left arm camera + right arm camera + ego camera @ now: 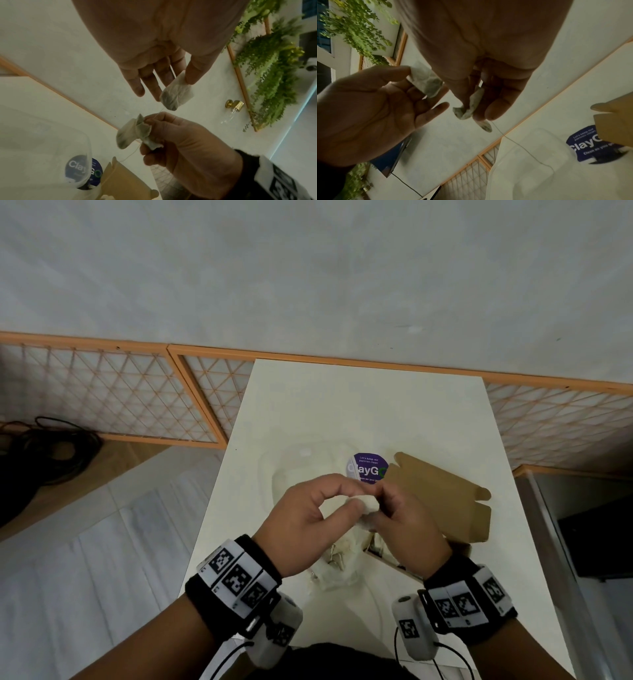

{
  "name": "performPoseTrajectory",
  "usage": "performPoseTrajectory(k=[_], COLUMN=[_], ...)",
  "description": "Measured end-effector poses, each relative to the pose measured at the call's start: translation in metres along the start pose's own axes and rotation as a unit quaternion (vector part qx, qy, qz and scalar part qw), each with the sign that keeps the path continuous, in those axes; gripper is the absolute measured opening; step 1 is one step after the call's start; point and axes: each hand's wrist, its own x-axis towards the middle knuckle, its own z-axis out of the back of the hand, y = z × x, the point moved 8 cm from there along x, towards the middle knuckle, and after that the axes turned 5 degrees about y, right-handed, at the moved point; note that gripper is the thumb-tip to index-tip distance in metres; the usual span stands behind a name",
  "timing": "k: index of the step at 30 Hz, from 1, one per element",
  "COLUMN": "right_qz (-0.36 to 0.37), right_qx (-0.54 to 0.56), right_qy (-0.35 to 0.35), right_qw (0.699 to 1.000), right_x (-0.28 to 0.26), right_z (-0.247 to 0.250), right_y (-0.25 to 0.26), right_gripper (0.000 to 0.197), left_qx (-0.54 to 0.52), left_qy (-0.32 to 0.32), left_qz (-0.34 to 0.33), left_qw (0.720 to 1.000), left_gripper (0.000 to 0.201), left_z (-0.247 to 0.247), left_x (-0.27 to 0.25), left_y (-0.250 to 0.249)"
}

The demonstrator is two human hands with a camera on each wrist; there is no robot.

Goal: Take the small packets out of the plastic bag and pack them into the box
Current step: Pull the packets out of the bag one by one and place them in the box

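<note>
Closest to the viewer, two bare forearms wear black wristbands with black-and-white square markers, each carrying a small camera. Just beyond them the two hands meet above a white bench (342, 412). The left hand (308, 525) pinches one small packet (176, 93), a soft paper tea bag with dark leaf inside, between thumb and forefinger, its other fingers loosely extended. The right hand (407, 525) has its fingers curled round a crumpled bunch of packets (135, 133); how many is hard to tell. A thin string (518, 144) trails down from that bunch, and another short length runs between the two hands, so the packets seem tangled by their threads. Directly under the hands lies the clear plastic bag (337, 573), crinkled, with more packets showing faintly inside. Beside it on the right sits the brown cardboard box (455, 508), its lid flap standing open. Farther back is a clear plastic sheet or bag with a round purple sticker (368, 469). Beyond the bench's far edge runs an orange-framed lattice screen against a pale wall. These packets look very light, limp and easy to tear; the safest hold is probably a gentle pinch on the paper's sealed edge, easing strings apart rather than pulling hard.
</note>
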Motion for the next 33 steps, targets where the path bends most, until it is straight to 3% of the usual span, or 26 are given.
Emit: performPoseTrajectory(k=[7, 10, 14, 18, 24, 27, 30, 33], right_qz=[-0.009, -0.025, -0.042, -0.037, -0.027, -0.013, 0.004, 0.002], right_qx=[-0.039, -0.026, -0.017, 0.045, 0.115, 0.138, 0.167, 0.173], right_qy=[0.035, 0.026, 0.016, 0.021, 0.032, 0.027, 0.032, 0.037], right_qw=[0.999, 0.999, 0.999, 0.998, 0.992, 0.990, 0.985, 0.984], right_x=[-0.004, -0.007, -0.009, -0.012, -0.022, -0.028, -0.032, -0.033], right_z=[-0.022, -0.020, -0.012, -0.007, 0.003, 0.013, 0.020, 0.023], right_y=[-0.011, -0.016, -0.022, -0.017, 0.008, 0.026, 0.042, 0.049], right_gripper=[0.002, 0.017, 0.023, 0.025, 0.036, 0.034, 0.031, 0.028], left_qx=[-0.012, -0.026, -0.003, 0.061, 0.124, 0.180, 0.237, 0.202], left_qy=[-0.050, -0.082, -0.125, -0.140, -0.182, -0.162, -0.099, -0.069], left_qz=[0.015, 0.014, 0.029, 0.066, 0.108, 0.150, 0.200, 0.212], left_qw=[0.999, 0.996, 0.992, 0.986, 0.970, 0.959, 0.945, 0.954], left_gripper=[0.008, 0.004, 0.007, 0.026, 0.023, 0.030, 0.034, 0.034], left_z=[0.015, 0.032, 0.054, 0.061, 0.070, 0.072, 0.065, 0.052], left_x=[0.014, 0.017, 0.014, 0.008, -0.002, -0.003, -0.001, -0.001], left_y=[0.002, -0.001, 0.002, 0.012, 0.031, 0.048, 0.065, 0.068])
